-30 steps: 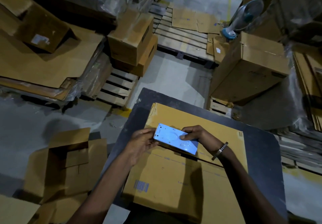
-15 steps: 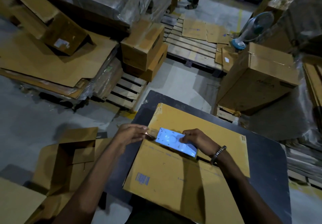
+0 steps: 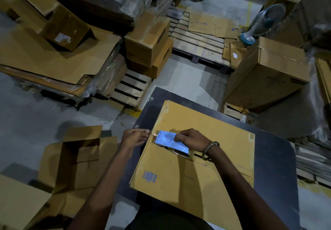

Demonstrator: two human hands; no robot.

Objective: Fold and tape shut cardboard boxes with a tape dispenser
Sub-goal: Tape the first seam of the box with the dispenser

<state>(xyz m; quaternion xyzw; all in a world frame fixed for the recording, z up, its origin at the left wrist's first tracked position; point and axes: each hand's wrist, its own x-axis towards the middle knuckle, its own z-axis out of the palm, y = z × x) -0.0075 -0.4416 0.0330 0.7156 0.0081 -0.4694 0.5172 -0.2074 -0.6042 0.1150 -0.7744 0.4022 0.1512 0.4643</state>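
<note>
A dark table carries the cardboard box, flaps folded shut. The blue tape dispenser is gripped on the flap seam by the right hand. The tape end is pinched at the box's left edge by the left hand.

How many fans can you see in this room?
1. The blue fan stands at the upper right, on top of a big cardboard box beside the wooden pallet. More could be hidden behind the stacks.
</note>
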